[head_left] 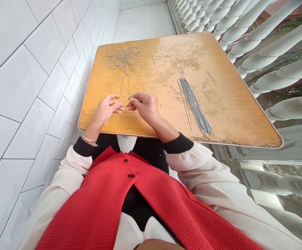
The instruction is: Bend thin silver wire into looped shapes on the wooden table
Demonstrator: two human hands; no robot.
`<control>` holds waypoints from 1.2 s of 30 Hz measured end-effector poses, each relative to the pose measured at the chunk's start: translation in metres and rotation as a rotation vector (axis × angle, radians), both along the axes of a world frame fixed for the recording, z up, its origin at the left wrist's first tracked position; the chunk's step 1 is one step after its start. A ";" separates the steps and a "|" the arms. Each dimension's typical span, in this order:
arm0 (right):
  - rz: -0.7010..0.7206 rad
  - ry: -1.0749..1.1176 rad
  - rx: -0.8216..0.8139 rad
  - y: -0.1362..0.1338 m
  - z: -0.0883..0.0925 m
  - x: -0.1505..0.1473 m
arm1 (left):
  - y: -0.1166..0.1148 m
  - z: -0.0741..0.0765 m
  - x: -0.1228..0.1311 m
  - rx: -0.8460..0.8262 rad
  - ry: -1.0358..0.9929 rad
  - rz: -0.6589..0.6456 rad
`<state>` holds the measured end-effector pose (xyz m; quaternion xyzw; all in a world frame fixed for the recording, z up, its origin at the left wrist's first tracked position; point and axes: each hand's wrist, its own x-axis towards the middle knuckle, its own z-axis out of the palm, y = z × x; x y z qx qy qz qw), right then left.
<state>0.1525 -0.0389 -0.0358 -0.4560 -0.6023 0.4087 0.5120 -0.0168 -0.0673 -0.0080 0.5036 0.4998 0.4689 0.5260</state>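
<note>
My left hand [106, 109] and my right hand [143, 106] meet above the near part of an orange wooden tabletop [226, 111]. Their fingertips pinch a thin wire loop [125, 105], which is faint and partly hidden by my fingers. Just beyond my hands lies a row of bent wire loops [127, 89]. A tangled heap of thin silver wire [123, 57] sits further back at the far left. To the right of my right hand lies a bundle of straight grey wires [194, 107].
A white tiled wall [44, 93] runs along the table's left side. A white balustrade [270, 45] stands along the right. White floor tiles [143, 22] show beyond the far edge. The tabletop has weathered, stained patches and a raised near edge.
</note>
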 end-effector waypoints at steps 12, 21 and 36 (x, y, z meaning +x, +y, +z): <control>-0.022 0.033 -0.010 -0.001 -0.001 0.002 | -0.007 0.000 0.013 -0.066 -0.052 0.041; 0.069 0.266 -0.251 -0.016 0.009 0.006 | -0.009 0.002 0.018 0.002 -0.059 0.139; 0.191 0.413 -0.364 -0.019 0.017 0.000 | -0.012 0.000 0.023 -0.050 -0.259 0.121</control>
